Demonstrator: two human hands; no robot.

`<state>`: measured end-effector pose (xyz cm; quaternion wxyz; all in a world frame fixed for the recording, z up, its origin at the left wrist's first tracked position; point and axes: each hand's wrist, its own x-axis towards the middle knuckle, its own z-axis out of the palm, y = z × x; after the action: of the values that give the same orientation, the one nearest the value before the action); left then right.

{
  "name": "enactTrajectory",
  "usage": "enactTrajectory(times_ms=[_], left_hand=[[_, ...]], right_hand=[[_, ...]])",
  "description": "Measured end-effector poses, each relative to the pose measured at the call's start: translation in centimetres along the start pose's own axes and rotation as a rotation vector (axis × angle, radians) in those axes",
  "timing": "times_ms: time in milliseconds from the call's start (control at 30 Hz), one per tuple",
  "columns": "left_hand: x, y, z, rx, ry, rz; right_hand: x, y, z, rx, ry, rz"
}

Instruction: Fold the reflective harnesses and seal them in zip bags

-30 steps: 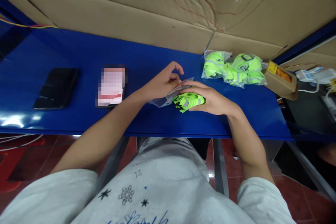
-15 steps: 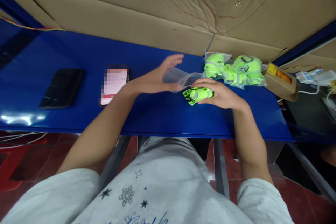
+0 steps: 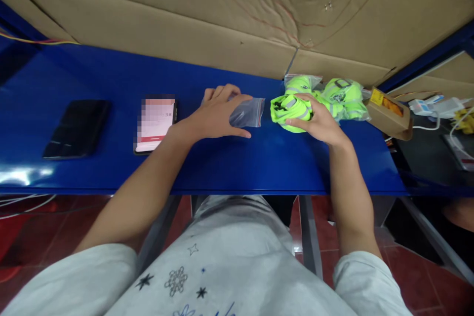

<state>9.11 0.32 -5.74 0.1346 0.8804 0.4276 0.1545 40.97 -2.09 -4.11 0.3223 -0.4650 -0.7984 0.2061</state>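
My right hand (image 3: 320,121) is wrapped around a folded neon-green reflective vest (image 3: 289,108) and holds it on the blue table (image 3: 240,163), close to the bagged vests. My left hand (image 3: 217,113) lies flat with fingers stretched out on a clear empty plastic zip bag (image 3: 249,112), pressing it to the tabletop just left of the vest.
Two clear bags of neon-green vests (image 3: 338,96) lie at the back right. A small cardboard box (image 3: 388,113) sits beyond them. A lit phone (image 3: 154,118) and a dark phone (image 3: 76,128) lie to the left. Cardboard sheets (image 3: 222,24) stand behind the table.
My right hand has carried the loose green vest to the right, toward the bagged vests. My left hand has come down flat onto the plastic bag and laid it on the table.
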Motion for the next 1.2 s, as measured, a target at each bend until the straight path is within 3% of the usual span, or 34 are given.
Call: enactTrajectory(times_ms=[100,233,433,600,767,833,1067,1200], left_hand=[[1.1,-0.5,1.1,-0.092,-0.004,0.100],[1.8,-1.4,2.4,-0.153,-0.068,0.022],[1.0,-0.1,2.0,-0.129,0.038,-0.019],[0.8,0.2,2.1,-0.107,0.103,-0.011],[0.7,-0.7,2.2,-0.136,-0.066,0.111],[0.6,-0.8,2.2,-0.152,-0.077,0.126],[0.8,-0.2,2.4,-0.096,-0.030,0.084],[0.7,-0.2,2.6,-0.098,-0.020,0.116]], right_hand=[[0.1,-0.7,1.5,-0.119,0.102,-0.061],[0.0,-1.1,3.4,-0.284,0.156,-0.125],[-0.3,-0.7,5.0,-0.361,0.179,-0.196],[-0.6,-1.2,5.9,-0.485,0.050,-0.269],[-0.6,-1.5,6.1,-0.520,-0.082,-0.294],[-0.5,-1.7,6.1,-0.516,-0.129,-0.309],[-0.6,-2.1,6.7,-0.517,-0.055,-0.242],[-0.4,-1.7,6.6,-0.434,-0.112,-0.303]])
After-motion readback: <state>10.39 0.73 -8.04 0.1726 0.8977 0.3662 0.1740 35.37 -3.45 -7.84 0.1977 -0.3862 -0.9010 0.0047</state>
